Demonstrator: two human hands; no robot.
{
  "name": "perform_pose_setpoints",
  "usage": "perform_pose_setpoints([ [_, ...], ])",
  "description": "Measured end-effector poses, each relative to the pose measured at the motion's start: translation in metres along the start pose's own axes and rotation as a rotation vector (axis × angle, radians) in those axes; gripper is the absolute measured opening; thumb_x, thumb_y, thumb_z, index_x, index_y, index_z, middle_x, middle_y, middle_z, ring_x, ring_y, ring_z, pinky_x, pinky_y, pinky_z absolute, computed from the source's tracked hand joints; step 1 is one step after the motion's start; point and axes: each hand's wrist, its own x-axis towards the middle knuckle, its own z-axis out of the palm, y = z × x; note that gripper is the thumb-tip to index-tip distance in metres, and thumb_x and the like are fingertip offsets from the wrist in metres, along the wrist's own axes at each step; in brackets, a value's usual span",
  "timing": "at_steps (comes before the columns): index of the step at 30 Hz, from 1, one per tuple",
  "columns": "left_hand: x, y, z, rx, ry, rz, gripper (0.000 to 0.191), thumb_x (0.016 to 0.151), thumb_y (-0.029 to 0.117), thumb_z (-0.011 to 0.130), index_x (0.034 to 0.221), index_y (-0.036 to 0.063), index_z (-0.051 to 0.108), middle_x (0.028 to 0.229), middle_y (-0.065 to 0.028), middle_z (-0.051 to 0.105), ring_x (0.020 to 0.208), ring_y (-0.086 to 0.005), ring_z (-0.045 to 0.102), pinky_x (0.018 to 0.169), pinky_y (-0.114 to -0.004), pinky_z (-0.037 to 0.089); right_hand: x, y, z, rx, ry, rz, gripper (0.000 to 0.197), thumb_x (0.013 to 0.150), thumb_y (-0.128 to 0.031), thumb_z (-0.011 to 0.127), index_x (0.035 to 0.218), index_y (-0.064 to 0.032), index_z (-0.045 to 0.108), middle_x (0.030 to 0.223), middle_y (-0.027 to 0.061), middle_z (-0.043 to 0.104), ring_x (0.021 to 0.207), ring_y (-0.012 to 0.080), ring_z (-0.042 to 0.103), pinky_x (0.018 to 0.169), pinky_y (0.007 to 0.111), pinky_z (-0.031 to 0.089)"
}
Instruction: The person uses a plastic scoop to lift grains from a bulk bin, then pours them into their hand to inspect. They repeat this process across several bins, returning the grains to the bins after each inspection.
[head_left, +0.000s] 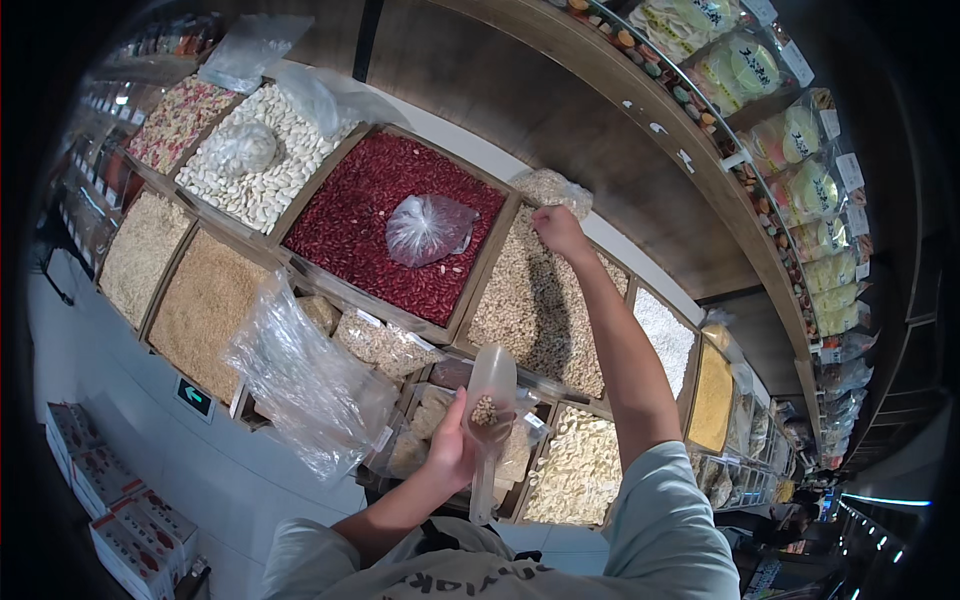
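Observation:
A translucent plastic scoop (496, 371) is in my left hand (453, 448), held by its lower part with the handle toward my body. A small heap of beige beans (484, 411) lies inside it. My right hand (559, 231) reaches to the far edge of a wooden bin of speckled beige beans (514, 300). Its fingers are curled down near the beans, and whether anything is between them is hidden. Just beyond that hand sits a filled clear bag (553, 191). My right arm casts a dark shadow across the beans.
Left of this bin are dark red kidney beans (352, 217) with a knotted plastic bag (429, 229) on top. White beans (247, 195) lie farther left. Loose plastic film (315, 382) hangs over the front bins. A wooden shelf (697, 172) of packaged goods overhangs at right. Cartons (142, 532) stand on the floor.

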Motion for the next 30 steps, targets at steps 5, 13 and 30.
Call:
perform_pose_setpoints([
  [5,-0.001,0.034,0.013,0.020,0.031,0.110,0.056,0.107,0.053,0.038,0.137,0.0077,0.053,0.123,-0.0108,0.064,0.111,-0.0254,0.065,0.101,-0.040,0.049,-0.052,-0.043,-0.053,-0.127,0.193,-0.090,0.029,0.096,-0.015,0.057,0.119,-0.0011,0.070,0.104,0.0183,0.075,0.098,0.0258,0.071,0.090,0.036,0.052],
  [13,0.030,0.026,0.041,0.070,-0.105,0.130,0.054,0.107,0.052,0.042,0.142,0.0112,0.047,0.127,-0.0115,0.061,0.112,-0.0250,0.065,0.103,-0.038,0.047,-0.252,-0.097,0.005,1.418,0.146,0.487,0.047,0.110,-0.036,0.039,0.131,0.0026,0.056,0.125,0.0170,0.061,0.122,0.0266,0.057,0.108,0.045,0.044],
  [30,0.126,-0.087,0.143,1.014,-0.030,0.443,0.034,0.109,0.030,0.045,0.127,0.0036,0.057,0.114,-0.0061,0.063,0.104,-0.0140,0.060,0.089,-0.031,0.050,-0.294,0.036,-0.002,2.378,0.464,0.647,0.046,0.111,-0.036,0.032,0.127,-0.0034,0.060,0.111,0.0075,0.067,0.109,0.0238,0.061,0.100,0.046,0.049],
])
